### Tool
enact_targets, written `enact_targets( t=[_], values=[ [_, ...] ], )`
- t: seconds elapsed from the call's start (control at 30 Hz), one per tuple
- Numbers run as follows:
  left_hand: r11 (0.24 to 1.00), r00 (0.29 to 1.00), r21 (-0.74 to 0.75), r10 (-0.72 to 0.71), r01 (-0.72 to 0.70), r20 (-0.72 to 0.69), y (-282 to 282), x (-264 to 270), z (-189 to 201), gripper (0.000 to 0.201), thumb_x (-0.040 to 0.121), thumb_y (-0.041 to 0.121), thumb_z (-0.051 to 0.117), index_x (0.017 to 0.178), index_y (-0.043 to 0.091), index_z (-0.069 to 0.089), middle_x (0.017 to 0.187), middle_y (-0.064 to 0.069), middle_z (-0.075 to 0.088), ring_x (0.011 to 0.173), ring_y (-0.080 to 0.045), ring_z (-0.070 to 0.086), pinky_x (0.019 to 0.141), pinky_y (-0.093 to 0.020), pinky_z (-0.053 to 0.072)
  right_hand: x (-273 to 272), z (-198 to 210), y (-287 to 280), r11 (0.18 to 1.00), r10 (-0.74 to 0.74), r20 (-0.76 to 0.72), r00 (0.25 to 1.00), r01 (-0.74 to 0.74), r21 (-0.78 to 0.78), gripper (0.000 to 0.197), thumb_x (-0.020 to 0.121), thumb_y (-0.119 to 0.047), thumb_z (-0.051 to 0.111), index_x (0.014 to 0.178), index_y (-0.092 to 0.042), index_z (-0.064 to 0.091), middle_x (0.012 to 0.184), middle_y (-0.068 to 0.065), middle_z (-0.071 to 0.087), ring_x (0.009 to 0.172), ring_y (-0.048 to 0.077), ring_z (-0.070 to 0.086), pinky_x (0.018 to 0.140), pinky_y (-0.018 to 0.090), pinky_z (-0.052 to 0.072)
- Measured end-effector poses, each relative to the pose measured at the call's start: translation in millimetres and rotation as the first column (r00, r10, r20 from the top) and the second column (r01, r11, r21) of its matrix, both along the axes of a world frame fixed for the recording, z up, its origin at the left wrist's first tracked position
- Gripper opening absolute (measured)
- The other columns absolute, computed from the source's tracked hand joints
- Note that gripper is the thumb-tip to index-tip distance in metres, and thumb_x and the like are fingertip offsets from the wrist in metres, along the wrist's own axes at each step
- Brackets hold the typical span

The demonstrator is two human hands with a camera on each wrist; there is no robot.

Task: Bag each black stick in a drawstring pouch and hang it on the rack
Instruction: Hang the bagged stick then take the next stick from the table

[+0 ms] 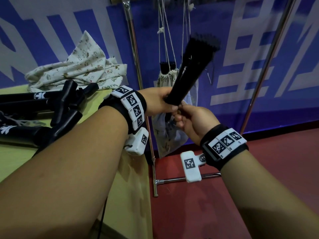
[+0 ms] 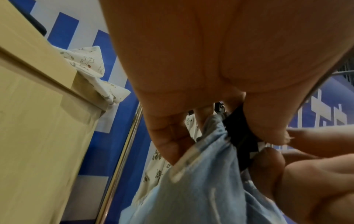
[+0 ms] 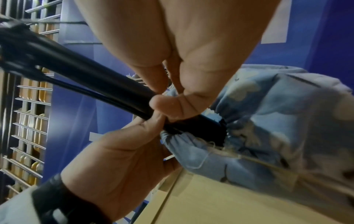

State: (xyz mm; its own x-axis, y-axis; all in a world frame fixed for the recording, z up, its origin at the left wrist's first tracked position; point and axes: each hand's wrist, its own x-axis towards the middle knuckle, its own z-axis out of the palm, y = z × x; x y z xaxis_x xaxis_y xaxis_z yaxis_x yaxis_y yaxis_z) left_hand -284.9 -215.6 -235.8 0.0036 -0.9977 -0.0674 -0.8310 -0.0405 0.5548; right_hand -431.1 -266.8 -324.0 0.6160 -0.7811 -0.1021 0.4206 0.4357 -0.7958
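A black stick points up and to the right, its lower end inside a light blue drawstring pouch that hangs below both hands. My left hand grips the stick just above the pouch mouth. My right hand pinches the gathered pouch rim against the stick. In the left wrist view the pouch bunches around the stick. In the right wrist view the stick enters the pouch under my right thumb. The stick's lower end is hidden.
Several more black sticks lie on the yellow table at left, with a heap of printed pouches behind them. The metal rack stands ahead, with a bagged stick hung on it by cords. Red floor lies below.
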Motion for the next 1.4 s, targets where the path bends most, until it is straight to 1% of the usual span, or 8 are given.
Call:
enact_targets(
  t=[0.17, 0.37, 0.47, 0.77, 1.1, 1.2, 1.3, 1.4],
  values=[
    [0.988, 0.977, 0.028, 0.149, -0.155, 0.154, -8, 8, -1, 0.053, 0.093, 0.044, 0.072, 0.142, 0.03, 0.056, 0.13, 0.004, 0.068, 0.118, -0.015, 0.064, 0.107, -0.041, 0.05, -6, -2, -2, 0.983, -0.089, -0.35, 0.932, 0.025, -0.185, 0.025, 0.1, -0.003, 0.055, 0.117, -0.007, 0.074, 0.077, 0.01, 0.061, 0.054, 0.018, 0.048, 0.043, 0.026, 0.034],
    [0.965, 0.967, 0.068, 0.251, -0.253, 0.038, -9, 8, -1, 0.035, 0.075, 0.032, 0.086, 0.105, 0.024, 0.07, 0.097, -0.001, 0.075, 0.095, -0.022, 0.073, 0.086, -0.043, 0.062, -12, -3, 12, 0.566, -0.421, -0.729, 0.54, -0.472, -0.676, 0.031, 0.099, -0.017, 0.054, 0.12, -0.022, 0.076, 0.105, -0.004, 0.065, 0.096, 0.022, 0.064, 0.08, 0.034, 0.055],
    [0.949, 0.951, 0.065, 0.308, -0.31, 0.042, -7, 6, -1, 0.028, 0.073, 0.023, 0.089, 0.094, 0.019, 0.072, 0.087, -0.005, 0.076, 0.082, -0.023, 0.075, 0.077, -0.041, 0.064, -9, -4, 13, 0.457, -0.471, -0.755, 0.456, -0.606, -0.651, 0.02, 0.099, -0.021, 0.055, 0.095, -0.009, 0.07, 0.09, 0.006, 0.065, 0.084, 0.026, 0.06, 0.067, 0.031, 0.049],
    [0.906, 0.912, 0.109, 0.403, -0.41, 0.076, -4, 13, 4, 0.018, 0.076, 0.0, 0.08, 0.082, 0.01, 0.066, 0.076, -0.014, 0.068, 0.063, -0.025, 0.067, 0.045, -0.028, 0.055, -9, -3, 4, 0.532, -0.496, -0.475, 0.727, -0.178, -0.828, 0.018, 0.099, -0.032, 0.069, 0.084, -0.026, 0.074, 0.09, -0.002, 0.071, 0.089, 0.016, 0.068, 0.082, 0.033, 0.054],
    [0.897, 0.928, 0.278, 0.369, -0.343, -0.046, -3, 11, -4, 0.011, 0.091, -0.002, 0.067, 0.097, 0.005, 0.061, 0.112, -0.022, 0.072, 0.108, -0.036, 0.073, 0.091, -0.043, 0.061, -11, -7, -2, 0.649, -0.511, -0.376, 0.773, 0.06, -0.759, 0.015, 0.094, -0.027, 0.075, 0.08, -0.023, 0.076, 0.097, 0.0, 0.07, 0.088, 0.014, 0.067, 0.081, 0.027, 0.053],
    [0.869, 0.918, 0.367, 0.387, -0.331, -0.088, -7, 13, 5, 0.018, 0.094, 0.023, 0.073, 0.083, 0.013, 0.064, 0.087, -0.008, 0.07, 0.088, -0.033, 0.071, 0.077, -0.027, 0.051, -12, -9, -4, 0.666, -0.519, -0.388, 0.762, 0.077, -0.742, 0.013, 0.09, -0.027, 0.075, 0.078, -0.024, 0.073, 0.099, 0.001, 0.069, 0.085, 0.015, 0.068, 0.077, 0.029, 0.055],
    [0.875, 0.932, 0.327, 0.313, -0.358, 0.183, -10, 15, -2, 0.03, 0.091, 0.036, 0.076, 0.073, 0.018, 0.061, 0.07, 0.002, 0.062, 0.075, -0.029, 0.062, 0.07, -0.027, 0.044, -13, -8, -5, 0.67, -0.519, -0.4, 0.755, 0.068, -0.739, 0.01, 0.088, -0.023, 0.076, 0.079, -0.023, 0.07, 0.1, 0.003, 0.069, 0.08, 0.015, 0.068, 0.069, 0.02, 0.052],
    [0.864, 0.871, 0.3, 0.464, -0.405, -0.161, -4, 11, -3, 0.012, 0.095, 0.015, 0.069, 0.086, 0.011, 0.063, 0.082, -0.007, 0.069, 0.077, -0.029, 0.07, 0.074, -0.032, 0.06, -13, -9, -5, 0.666, -0.51, -0.427, 0.746, 0.029, -0.745, 0.017, 0.085, -0.021, 0.077, 0.078, -0.022, 0.062, 0.102, 0.006, 0.066, 0.077, 0.018, 0.063, 0.069, 0.025, 0.048]
  ],
)
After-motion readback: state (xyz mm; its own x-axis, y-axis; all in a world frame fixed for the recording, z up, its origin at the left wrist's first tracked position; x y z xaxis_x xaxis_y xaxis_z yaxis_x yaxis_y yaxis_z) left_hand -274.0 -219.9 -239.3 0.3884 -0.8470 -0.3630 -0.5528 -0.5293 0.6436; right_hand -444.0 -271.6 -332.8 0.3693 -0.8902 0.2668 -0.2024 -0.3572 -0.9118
